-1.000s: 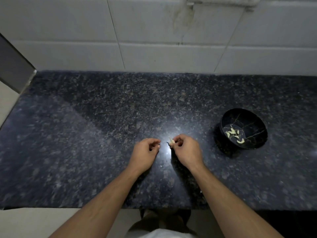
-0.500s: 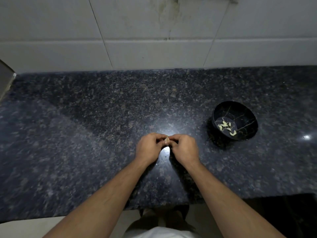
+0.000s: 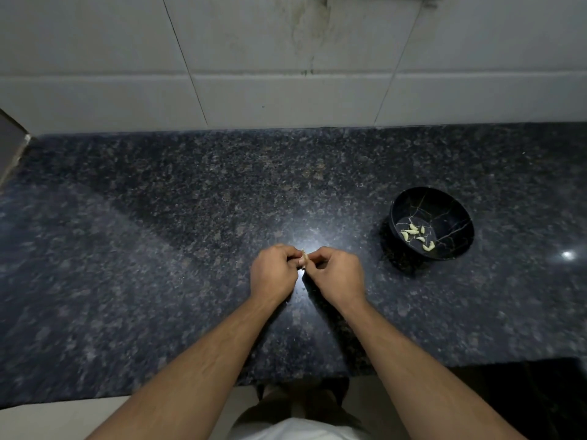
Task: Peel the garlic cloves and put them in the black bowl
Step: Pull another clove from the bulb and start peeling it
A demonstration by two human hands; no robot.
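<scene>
Both hands meet over the middle of the dark speckled bench (image 3: 158, 281), just above a bright glare spot on the stone. The left hand (image 3: 273, 272) and the right hand (image 3: 333, 274) have their fingers curled inward, and the fingertips of both pinch one garlic clove (image 3: 304, 257) between them. Only a thin pale sliver of that clove shows in the gap between the two hands. Its long axis runs roughly away from the person, toward the tiled wall (image 3: 286, 58), with the far end showing a papery edge; which end is the root end cannot be told, as the fingers cover most of it. The clove is held above the bench, not resting on it.

To the right of the hands and a little farther back, well apart from them, stands one black bowl (image 3: 457, 211) with thin pale vein lines inside. On its floor, toward its left side, lies a loose cluster of peeled cloves (image 3: 413, 233), about seven pale pieces, some curved, pointing in mixed directions. Several touch one another, so the count is not certain.

Two bare forearms reach in from the lower edge.
</scene>
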